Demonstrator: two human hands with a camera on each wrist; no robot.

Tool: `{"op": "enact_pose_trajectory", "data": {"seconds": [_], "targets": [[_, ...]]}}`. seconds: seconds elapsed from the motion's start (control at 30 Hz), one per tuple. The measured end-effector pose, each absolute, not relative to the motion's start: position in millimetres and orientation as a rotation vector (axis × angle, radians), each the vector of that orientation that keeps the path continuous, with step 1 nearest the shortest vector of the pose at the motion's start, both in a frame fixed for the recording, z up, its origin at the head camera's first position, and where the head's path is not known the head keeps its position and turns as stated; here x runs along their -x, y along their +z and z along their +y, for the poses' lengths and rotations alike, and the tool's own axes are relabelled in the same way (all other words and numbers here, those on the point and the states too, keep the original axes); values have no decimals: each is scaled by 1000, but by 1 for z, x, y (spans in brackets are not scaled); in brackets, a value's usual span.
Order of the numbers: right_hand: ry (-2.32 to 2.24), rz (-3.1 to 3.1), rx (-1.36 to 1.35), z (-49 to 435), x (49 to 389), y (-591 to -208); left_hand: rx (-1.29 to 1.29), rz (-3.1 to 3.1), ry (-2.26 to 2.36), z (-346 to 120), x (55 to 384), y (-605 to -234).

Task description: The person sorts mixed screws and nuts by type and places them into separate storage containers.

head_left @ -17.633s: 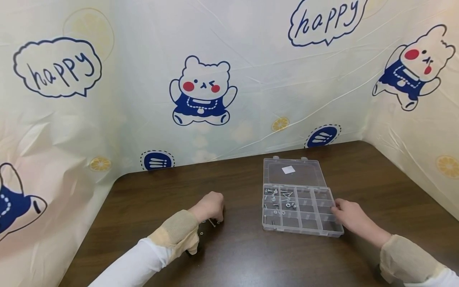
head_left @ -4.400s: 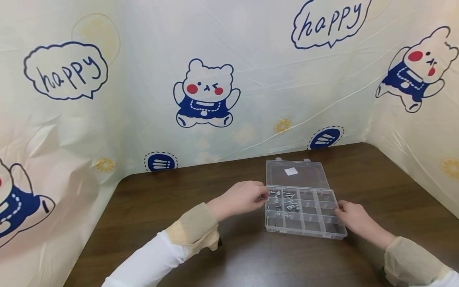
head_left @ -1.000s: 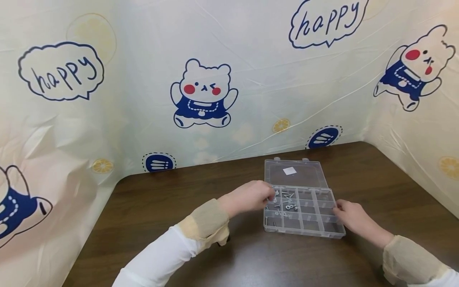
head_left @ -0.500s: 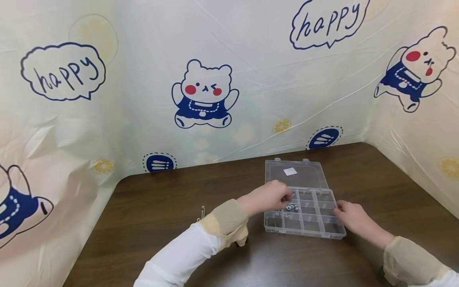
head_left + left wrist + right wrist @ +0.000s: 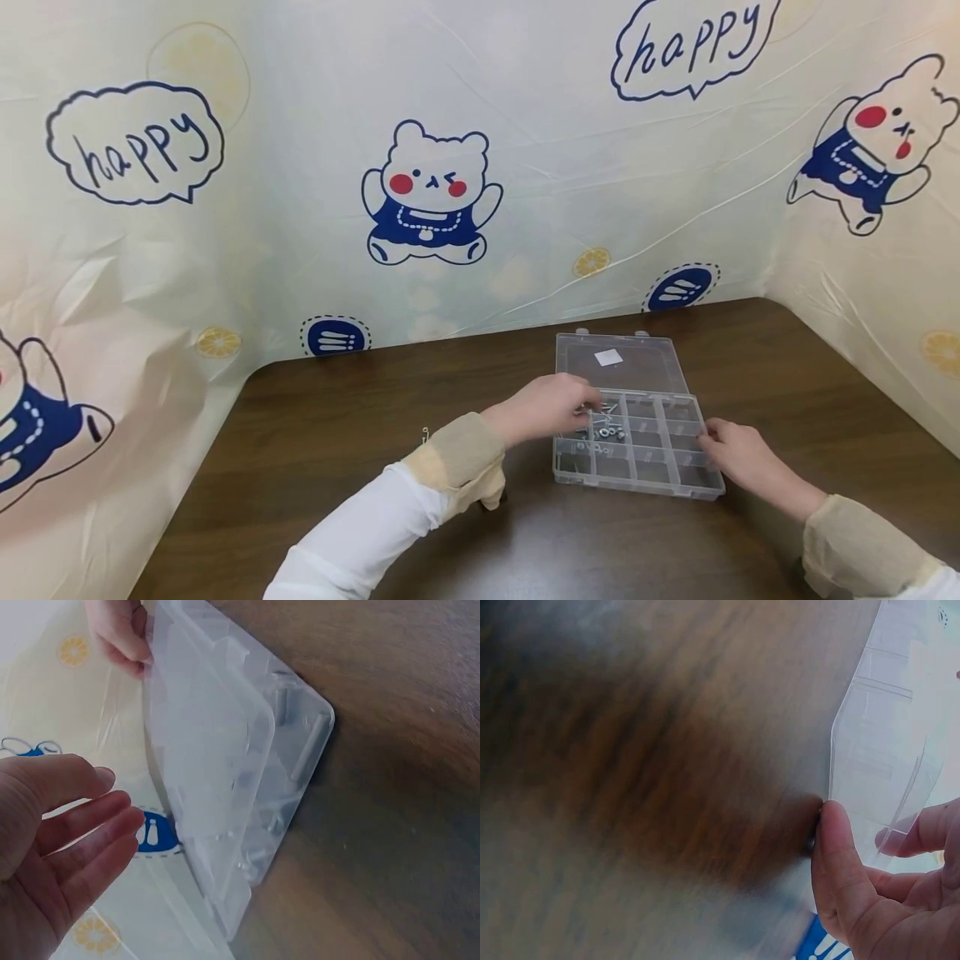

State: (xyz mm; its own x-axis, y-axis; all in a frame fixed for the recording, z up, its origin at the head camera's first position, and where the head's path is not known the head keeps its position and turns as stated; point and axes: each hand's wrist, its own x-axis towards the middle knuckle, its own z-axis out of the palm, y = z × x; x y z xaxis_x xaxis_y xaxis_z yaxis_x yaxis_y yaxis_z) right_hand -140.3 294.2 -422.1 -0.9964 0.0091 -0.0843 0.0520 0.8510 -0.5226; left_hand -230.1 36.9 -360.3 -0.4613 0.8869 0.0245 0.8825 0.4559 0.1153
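In the head view, the left fingers point(image 5: 587, 395) hide part of the clear box point(image 5: 651, 473).

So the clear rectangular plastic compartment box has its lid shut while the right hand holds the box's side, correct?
Not quite: the clear plastic lid isn't shut. The head view shows it folded open behind the compartment box. The right hand does hold the box's side.
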Motion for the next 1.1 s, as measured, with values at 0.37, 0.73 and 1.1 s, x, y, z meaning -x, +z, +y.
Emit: {"op": "enact_pose_trajectory", "data": {"seconds": [0.37,0.73,1.1], "targets": [[-822,2944,-54,294,141,-419,-1180,2706,377,-12,240,-355],[-836,2929,-57,293,140,-419,-947,2738,447,-65,242,-359],[-813,2937,-54,295,141,-422,-751,2776,473,-104,239,-375]]}}
